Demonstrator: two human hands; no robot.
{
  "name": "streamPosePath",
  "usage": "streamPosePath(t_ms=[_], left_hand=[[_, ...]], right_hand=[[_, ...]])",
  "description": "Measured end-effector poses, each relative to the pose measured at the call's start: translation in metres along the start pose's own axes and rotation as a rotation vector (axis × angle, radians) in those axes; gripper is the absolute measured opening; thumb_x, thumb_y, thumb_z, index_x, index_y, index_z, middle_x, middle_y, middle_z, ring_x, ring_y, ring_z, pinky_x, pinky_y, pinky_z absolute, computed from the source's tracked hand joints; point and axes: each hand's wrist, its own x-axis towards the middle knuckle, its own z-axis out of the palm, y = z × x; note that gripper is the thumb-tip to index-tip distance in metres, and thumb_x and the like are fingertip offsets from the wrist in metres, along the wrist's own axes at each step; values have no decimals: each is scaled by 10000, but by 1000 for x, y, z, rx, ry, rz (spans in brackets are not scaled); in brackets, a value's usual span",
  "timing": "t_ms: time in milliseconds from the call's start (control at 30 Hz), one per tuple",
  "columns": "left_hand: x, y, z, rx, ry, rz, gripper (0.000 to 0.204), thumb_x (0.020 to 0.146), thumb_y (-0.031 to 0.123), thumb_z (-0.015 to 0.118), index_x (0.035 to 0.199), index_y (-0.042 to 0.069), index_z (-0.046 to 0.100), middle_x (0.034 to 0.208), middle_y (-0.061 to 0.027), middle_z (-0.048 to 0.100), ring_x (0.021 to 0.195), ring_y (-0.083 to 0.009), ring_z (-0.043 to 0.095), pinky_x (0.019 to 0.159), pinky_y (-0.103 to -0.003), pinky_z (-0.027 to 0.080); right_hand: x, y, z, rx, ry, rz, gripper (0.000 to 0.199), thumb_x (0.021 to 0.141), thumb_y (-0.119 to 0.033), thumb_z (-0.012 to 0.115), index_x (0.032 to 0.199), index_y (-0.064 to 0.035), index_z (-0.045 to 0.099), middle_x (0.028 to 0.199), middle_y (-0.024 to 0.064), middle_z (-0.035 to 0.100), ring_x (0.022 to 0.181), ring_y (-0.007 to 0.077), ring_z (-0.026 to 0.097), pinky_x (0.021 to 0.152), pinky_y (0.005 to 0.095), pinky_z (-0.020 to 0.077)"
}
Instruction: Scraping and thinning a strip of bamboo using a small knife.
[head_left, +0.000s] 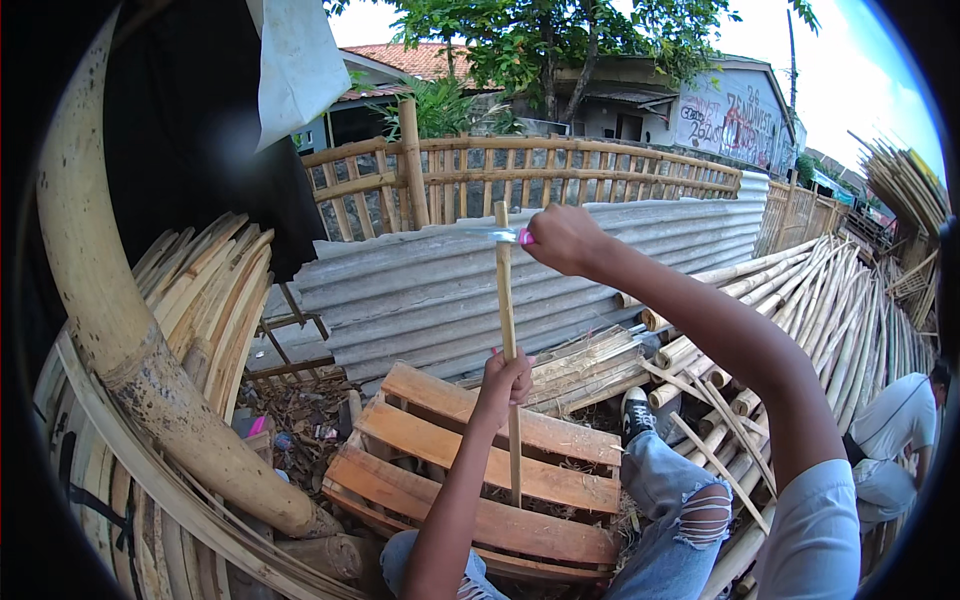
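Note:
My left hand [503, 383] grips a thin bamboo stick [507, 300] near its middle and holds it upright, its lower end resting on a wooden pallet [450, 470]. My right hand [562, 238] is raised to the stick's top end, shut on a knife with a pink handle [525, 236]. The knife's blade [480, 232] points left and crosses the stick just below its tip. My knees in torn jeans [680, 500] and a black shoe [637, 412] sit beside the pallet.
Corrugated metal sheets [450, 290] lean behind the pallet, with a bamboo fence [520, 175] beyond. Curved bamboo slats and a thick pole [130, 340] fill the left. Long bamboo poles [800, 300] are piled at right, where another person [900, 430] crouches.

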Motion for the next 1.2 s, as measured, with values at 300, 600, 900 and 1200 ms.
streamPosePath(t_ms=[300,600,900,1200], left_hand=[[3,2,2,-42,-5,-51,344,853,167,559,608,139,319,479,66,260,353,-29,217,336,-206,163],[2,-1,-4,-98,-40,-54,299,864,146,539,646,144,334,482,68,247,356,-30,213,336,-208,148],[1,7,-8,-81,-16,-17,284,834,125,551,641,146,345,468,70,238,345,-37,204,333,-208,154],[-6,7,-4,-63,-28,-28,314,864,179,544,637,156,329,480,72,246,354,-36,202,344,-207,158]], right_hand=[[-1,5,6,-21,31,37,294,769,-280,553,658,-24,645,677,177,629,653,360,630,611,450,502],[7,12,1,40,68,130,295,764,-269,538,638,-21,635,679,193,623,665,376,621,619,447,499],[-3,-4,1,-68,-12,-129,303,772,-274,532,653,-17,637,684,199,619,676,370,621,614,444,500],[-7,-2,10,-39,36,-177,309,776,-271,528,627,-19,626,642,189,611,633,371,615,590,448,495]])
